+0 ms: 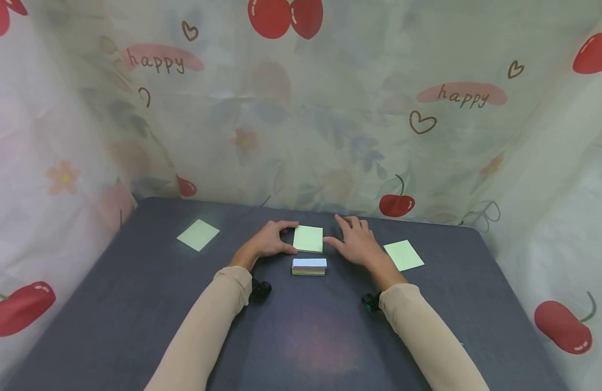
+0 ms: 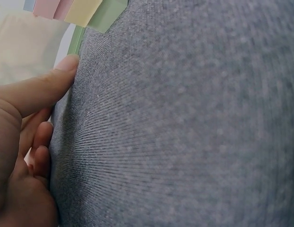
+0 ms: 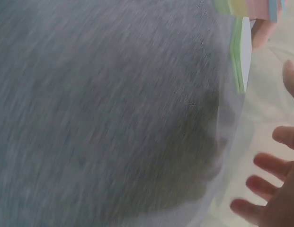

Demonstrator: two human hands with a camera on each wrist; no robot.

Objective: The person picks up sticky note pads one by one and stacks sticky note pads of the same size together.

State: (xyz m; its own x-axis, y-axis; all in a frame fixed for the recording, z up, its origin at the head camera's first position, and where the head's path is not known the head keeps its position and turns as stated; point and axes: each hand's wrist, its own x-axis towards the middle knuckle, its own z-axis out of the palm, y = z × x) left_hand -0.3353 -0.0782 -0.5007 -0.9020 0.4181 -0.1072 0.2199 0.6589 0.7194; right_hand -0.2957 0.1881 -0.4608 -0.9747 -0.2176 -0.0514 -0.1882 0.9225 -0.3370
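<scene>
Left hand [image 1: 270,239]: While thumb and forefinger sit at the near and far left corners of the pad [image 1: 308,239], they pinch it.
Right hand [image 1: 357,245]: released, fingers spread, thumb just beside the pad's right edge.
Pad location: flat on the table, between the hands.
Pad handling: probably light; single sheets flexible, stack stiffer, corners likely to crease or fan.
Pad hold: opposite edges, low down, light pressure, to keep the sheets square.
Block [image 1: 309,266]: layered in pastel colours, near the pad, on the wearer's side.
Left note [image 1: 198,235]: apart, beyond the left hand.
Right note [image 1: 404,256]: beside the right wrist.
Table [image 1: 135,304]: dark grey, ribbed fabric surface; likely resists sliding.
Curtain [image 1: 301,70]: pale, cherry-printed, behind and at both sides.
</scene>
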